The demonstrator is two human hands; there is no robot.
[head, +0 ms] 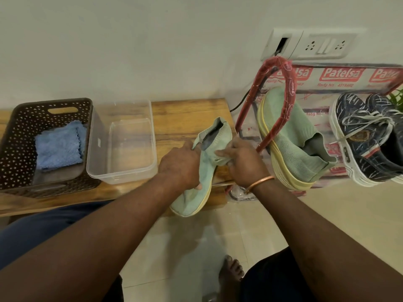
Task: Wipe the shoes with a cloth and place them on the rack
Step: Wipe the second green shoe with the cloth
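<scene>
Seen from the head camera, the green shoe [196, 177] is a pale mint knit slip-on with a stretchy ribbed collar, a grey lining inside the opening and a pale yellow sole. It is held in the air over the near right corner of the wooden tabletop [185, 118], toe pointing down toward the tiled floor [196, 247] and collar up.

The left hand [181, 164] grips the shoe's middle from the left, thumb up by the collar and a fingertip showing beneath the sole edge. The right hand [244, 162], a copper bangle [260, 183] on its wrist, is curled against the shoe's right side and pinches pale green fabric there; whether that is a separate cloth or the shoe's own knit cannot be told.

Just right of the hands, the matching shoe [292, 136] lies on the red rack [290, 88], with a pair of dark blue sneakers [370, 138] beside it. On the tabletop to the left stand a clear plastic container [122, 171] and a brown basket [13, 138] holding a folded blue cloth [58, 147].
</scene>
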